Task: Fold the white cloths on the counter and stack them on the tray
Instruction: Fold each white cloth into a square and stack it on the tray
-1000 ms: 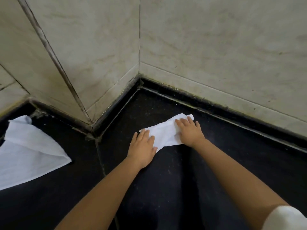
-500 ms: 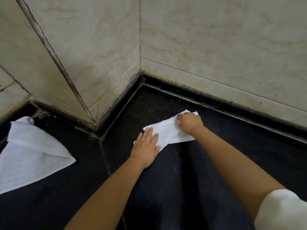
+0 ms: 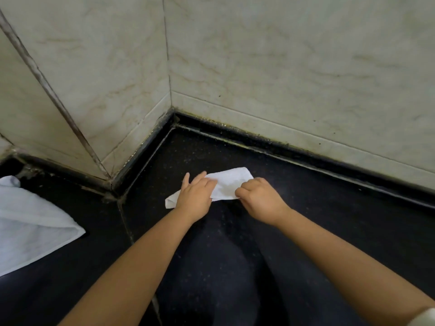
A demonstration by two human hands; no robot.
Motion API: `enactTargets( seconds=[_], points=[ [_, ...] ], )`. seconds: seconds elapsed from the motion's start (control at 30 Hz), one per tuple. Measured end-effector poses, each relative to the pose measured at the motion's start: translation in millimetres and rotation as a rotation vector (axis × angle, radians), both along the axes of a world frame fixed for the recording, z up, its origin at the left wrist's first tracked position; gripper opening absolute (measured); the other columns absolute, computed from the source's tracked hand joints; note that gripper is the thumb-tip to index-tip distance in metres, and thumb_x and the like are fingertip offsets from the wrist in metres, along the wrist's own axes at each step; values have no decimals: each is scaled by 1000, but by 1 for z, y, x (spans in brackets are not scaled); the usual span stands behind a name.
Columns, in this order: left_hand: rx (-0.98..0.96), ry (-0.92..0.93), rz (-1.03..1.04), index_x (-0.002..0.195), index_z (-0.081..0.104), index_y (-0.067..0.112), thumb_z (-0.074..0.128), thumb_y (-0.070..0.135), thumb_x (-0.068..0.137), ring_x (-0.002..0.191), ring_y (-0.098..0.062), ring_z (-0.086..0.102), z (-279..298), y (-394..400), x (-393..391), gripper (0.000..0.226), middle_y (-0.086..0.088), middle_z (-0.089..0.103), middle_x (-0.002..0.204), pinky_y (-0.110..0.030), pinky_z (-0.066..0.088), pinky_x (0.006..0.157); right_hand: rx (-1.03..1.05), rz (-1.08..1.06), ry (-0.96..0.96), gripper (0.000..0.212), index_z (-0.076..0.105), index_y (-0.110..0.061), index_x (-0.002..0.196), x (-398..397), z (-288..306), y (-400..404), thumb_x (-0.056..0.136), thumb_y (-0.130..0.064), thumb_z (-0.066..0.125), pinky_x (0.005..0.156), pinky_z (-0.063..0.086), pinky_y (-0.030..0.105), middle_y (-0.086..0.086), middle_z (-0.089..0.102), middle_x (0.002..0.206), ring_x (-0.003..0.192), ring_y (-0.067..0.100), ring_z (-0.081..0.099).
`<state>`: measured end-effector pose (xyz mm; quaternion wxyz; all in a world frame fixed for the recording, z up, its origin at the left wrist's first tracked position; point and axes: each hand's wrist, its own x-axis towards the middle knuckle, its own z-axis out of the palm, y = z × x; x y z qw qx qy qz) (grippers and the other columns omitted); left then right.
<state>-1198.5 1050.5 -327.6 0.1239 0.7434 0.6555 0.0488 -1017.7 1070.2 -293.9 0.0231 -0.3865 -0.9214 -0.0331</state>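
- Head view: the left hand [image 3: 195,198] lies palm-down with fingers spread flat on a small white cloth [image 3: 226,184], pressing it to the counter without closing around it.
- The right hand [image 3: 256,198] is curled into a loose fist at the cloth's near right edge, fingertips pinching the fabric there.
- Between the two hands the cloth shows as a narrow, folded strip with soft creases; one rounded corner pokes out just left of the left hand's wrist, and a blunt end extends beyond the right hand's knuckles toward the wall.
- The cloth rests on a black counter [image 3: 235,267], a smooth dark stone speckled with fine pale flecks, with a thin seam running down it left of the left forearm.
- Beyond the hands, cream marble-patterned wall tiles [image 3: 282,67] with faint brown veins meet at a corner; the joint along the counter's back edge looks dark and grimy.
- Well to the left of the left hand, a larger white towel [image 3: 28,227] with a looped, terry-like texture lies loosely folded, its hemmed corner pointing toward the hands.
- A white sleeve edge [image 3: 426,317] shows on the right arm.
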Motion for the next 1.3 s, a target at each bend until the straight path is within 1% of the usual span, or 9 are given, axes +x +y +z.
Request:
enactTargets(
  seconds=[0.1,0.17,0.33,0.63,0.77,0.97,1.1,1.2,1.3],
  points=[
    [85,-2,-80,99,64,10,44,12,92,106,-24,54,15,-6,8,21,-8,64,101,-35,25,108,-84,-62,48,23,62,-8,65,15,5,-20,51,5,76,41,36,23,7,58,59,47,25,54],
    [131,-133,-153,89,65,1,40,13,90,91,-33,59,31,-17,14,27,-16,64,90,-35,41,80,-170,-202,105,17,65,0,86,31,10,-29,71,6,62,53,43,32,17,61,84,70,34,59],
    [199,-58,-228,99,62,11,37,24,93,95,-29,58,112,-16,37,29,-10,64,101,-35,43,74,-78,-500,297,19,64,2,93,76,62,-21,84,-5,49,76,47,39,22,60,99,94,36,58],
    [492,-187,-252,115,63,9,25,31,84,97,-40,61,199,-43,99,53,-23,65,109,-43,47,75,391,-393,577,20,66,5,84,184,165,-71,80,-5,50,60,50,41,26,63,79,73,40,61],
    [186,-13,-449,115,63,13,30,27,89,104,-34,60,151,-86,114,44,-15,65,114,-39,48,83,181,-236,349,23,69,-1,72,225,117,-140,74,-11,48,55,53,32,19,67,69,62,35,66],
    [-560,281,-600,93,56,4,41,6,92,100,-30,56,76,-133,137,15,-17,61,111,-30,38,75,-696,-375,-43,11,65,-2,84,238,45,-205,81,-5,55,67,35,25,13,61,78,75,21,55],
    [-1032,310,-505,119,42,8,32,7,95,103,-19,59,57,-148,150,26,-13,57,125,-30,45,85,-1064,-390,-114,25,54,-24,67,239,29,-224,86,-7,55,58,36,14,-14,48,65,60,1,43],
    [-1078,165,-398,127,33,7,30,7,98,111,-23,60,53,-146,157,30,-13,52,128,-30,51,87,-1117,-462,-91,16,61,-17,89,247,24,-225,87,-5,50,60,41,17,-9,57,74,61,4,50],
    [-814,-2,-362,97,46,15,36,10,96,93,-21,56,47,-138,159,11,-6,47,106,-21,46,63,-872,-559,5,23,66,-7,103,258,20,-216,85,-6,51,72,41,19,4,66,97,83,14,58]
  ],
)
